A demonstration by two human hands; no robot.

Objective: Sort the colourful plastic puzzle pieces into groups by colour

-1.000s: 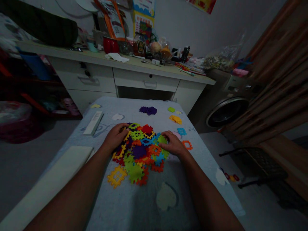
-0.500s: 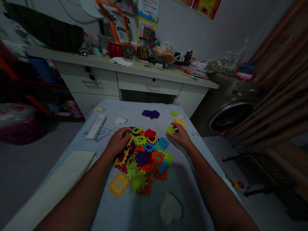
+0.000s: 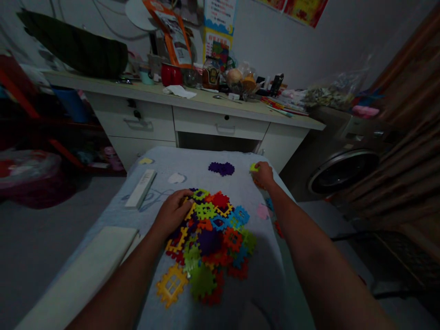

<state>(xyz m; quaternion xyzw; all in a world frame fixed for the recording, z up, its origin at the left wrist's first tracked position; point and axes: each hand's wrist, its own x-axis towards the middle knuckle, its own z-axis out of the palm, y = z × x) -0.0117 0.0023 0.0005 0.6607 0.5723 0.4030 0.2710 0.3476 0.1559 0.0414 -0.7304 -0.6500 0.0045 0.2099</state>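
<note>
A heap of colourful interlocking plastic pieces [image 3: 209,240], with notched edges and some with window cut-outs, lies mid-table. At its upper left edge rests my left hand [image 3: 174,211], fingers apart and touching the pieces, holding none up. My right hand [image 3: 264,174] is at the table's far right, its fingers closed on a lime green piece [image 3: 254,167]. Whether a second green piece is under it I cannot tell. Orange, blue and red pieces peek out beside the right wrist and forearm. A small group of purple pieces [image 3: 222,168] sits left of the right hand.
The cloth-covered table [image 3: 165,160] carries a white oblong box [image 3: 140,189] at the left. Behind it stands a white desk [image 3: 202,117] with jars, a red pot [image 3: 171,74] and pouches. A washing machine [image 3: 343,165] is to the right.
My right hand has carried the lime green piece away from me to the far right, where a green piece lay. My left hand stays at the heap. The view has shifted slightly.
</note>
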